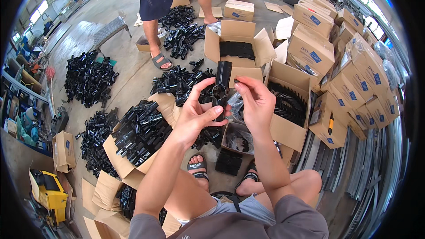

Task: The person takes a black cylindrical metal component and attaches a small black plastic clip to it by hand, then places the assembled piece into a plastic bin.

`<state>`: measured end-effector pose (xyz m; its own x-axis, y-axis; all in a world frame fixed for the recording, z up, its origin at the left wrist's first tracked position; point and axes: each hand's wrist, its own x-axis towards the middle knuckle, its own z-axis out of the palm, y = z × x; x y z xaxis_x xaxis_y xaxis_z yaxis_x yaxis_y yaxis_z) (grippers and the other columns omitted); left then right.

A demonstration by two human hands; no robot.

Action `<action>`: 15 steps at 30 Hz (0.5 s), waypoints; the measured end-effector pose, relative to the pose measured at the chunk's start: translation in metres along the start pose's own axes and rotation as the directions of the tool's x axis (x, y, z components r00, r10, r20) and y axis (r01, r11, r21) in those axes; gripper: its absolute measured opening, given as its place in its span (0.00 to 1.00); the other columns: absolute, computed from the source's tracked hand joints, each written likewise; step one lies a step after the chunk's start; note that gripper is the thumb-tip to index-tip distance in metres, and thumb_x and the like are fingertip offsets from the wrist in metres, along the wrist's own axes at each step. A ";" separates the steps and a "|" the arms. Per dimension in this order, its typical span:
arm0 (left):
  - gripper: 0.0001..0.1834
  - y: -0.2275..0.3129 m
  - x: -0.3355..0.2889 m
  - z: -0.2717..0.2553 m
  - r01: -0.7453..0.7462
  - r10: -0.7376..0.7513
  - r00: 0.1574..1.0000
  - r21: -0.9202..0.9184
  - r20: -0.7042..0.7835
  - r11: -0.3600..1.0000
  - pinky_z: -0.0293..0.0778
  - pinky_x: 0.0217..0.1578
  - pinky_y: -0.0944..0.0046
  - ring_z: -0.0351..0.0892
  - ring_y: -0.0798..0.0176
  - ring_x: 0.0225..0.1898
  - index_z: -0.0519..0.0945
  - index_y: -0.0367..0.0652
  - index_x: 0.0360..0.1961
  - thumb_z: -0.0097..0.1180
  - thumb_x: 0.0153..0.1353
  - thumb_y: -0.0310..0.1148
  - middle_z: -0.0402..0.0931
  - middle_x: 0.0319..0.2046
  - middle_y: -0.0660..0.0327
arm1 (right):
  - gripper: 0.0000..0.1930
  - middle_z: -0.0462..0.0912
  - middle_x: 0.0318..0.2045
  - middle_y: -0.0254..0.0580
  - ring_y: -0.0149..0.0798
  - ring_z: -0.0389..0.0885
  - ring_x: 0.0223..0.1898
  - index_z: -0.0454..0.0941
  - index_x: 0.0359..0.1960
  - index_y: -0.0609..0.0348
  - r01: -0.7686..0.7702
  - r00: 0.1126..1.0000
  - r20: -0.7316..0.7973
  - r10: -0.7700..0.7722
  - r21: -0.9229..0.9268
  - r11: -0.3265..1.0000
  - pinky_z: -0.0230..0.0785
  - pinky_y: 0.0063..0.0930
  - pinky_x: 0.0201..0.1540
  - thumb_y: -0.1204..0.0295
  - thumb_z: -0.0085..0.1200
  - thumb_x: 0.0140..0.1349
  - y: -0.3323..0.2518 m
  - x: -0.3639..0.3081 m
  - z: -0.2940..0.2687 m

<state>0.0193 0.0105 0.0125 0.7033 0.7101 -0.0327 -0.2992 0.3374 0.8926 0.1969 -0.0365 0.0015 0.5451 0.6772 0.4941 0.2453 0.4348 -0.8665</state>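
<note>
My left hand (195,117) is closed around a long, glossy black channel-shaped part (224,73), held upright above my lap. Just right of its upper half, my right hand (257,101) pinches a small dark piece (236,80) between thumb and fingertip. The piece is too small to name, and a narrow gap separates it from the long part. Below my hands stands a small carton (230,144) with clear plastic and small black pieces inside. A flat stack of black parts (228,162) lies between my feet.
Heaps of black parts (90,79) cover the floor to the left and ahead. Open cartons (290,135) of black parts stand right and ahead. Sealed cartons (312,46) are piled at right, beside long metal profiles (354,168). Another person's leg (152,35) is ahead.
</note>
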 end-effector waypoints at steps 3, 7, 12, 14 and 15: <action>0.39 0.001 -0.003 0.001 -0.017 0.017 1.000 0.027 -0.001 0.999 0.87 0.49 0.53 0.88 0.58 0.49 0.58 0.56 0.76 0.64 0.70 0.27 0.86 0.47 0.50 | 0.08 0.91 0.37 0.41 0.26 0.86 0.36 0.89 0.44 0.64 0.040 0.999 -0.025 -0.041 -0.062 0.997 0.77 0.22 0.41 0.79 0.67 0.64 -0.005 -0.002 0.007; 0.38 -0.001 -0.005 0.000 -0.037 0.037 0.999 0.028 -0.005 0.999 0.87 0.49 0.55 0.87 0.60 0.48 0.58 0.54 0.76 0.63 0.70 0.25 0.86 0.46 0.51 | 0.09 0.91 0.35 0.42 0.26 0.86 0.35 0.89 0.44 0.64 0.078 0.996 -0.029 -0.082 -0.114 0.990 0.77 0.22 0.40 0.80 0.68 0.63 -0.006 -0.006 0.011; 0.38 0.000 -0.007 0.000 -0.039 0.039 0.999 0.036 -0.002 0.999 0.87 0.48 0.55 0.87 0.61 0.48 0.58 0.54 0.76 0.63 0.70 0.25 0.87 0.46 0.52 | 0.08 0.91 0.36 0.41 0.26 0.86 0.36 0.89 0.44 0.65 0.044 0.998 -0.050 -0.046 -0.043 0.998 0.78 0.21 0.41 0.79 0.68 0.63 -0.006 -0.007 0.015; 0.38 -0.001 -0.006 -0.001 -0.042 0.042 0.999 0.036 0.002 0.998 0.87 0.48 0.55 0.87 0.61 0.48 0.58 0.53 0.76 0.64 0.70 0.25 0.87 0.45 0.52 | 0.08 0.92 0.36 0.40 0.26 0.86 0.36 0.89 0.43 0.65 0.016 0.998 -0.068 -0.016 0.008 1.000 0.78 0.21 0.41 0.79 0.68 0.63 -0.006 -0.007 0.016; 0.39 -0.001 -0.006 -0.002 -0.046 0.046 0.999 0.047 0.003 0.998 0.87 0.49 0.53 0.88 0.59 0.49 0.58 0.55 0.76 0.63 0.70 0.25 0.86 0.46 0.51 | 0.08 0.91 0.36 0.40 0.26 0.86 0.36 0.89 0.43 0.66 0.022 0.998 -0.054 -0.022 0.003 1.000 0.78 0.21 0.41 0.79 0.68 0.63 -0.005 -0.007 0.015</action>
<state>0.0141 0.0073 0.0106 0.6910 0.7228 0.0099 -0.3009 0.2751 0.9131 0.1794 -0.0348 0.0034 0.5823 0.6346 0.5082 0.2548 0.4511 -0.8553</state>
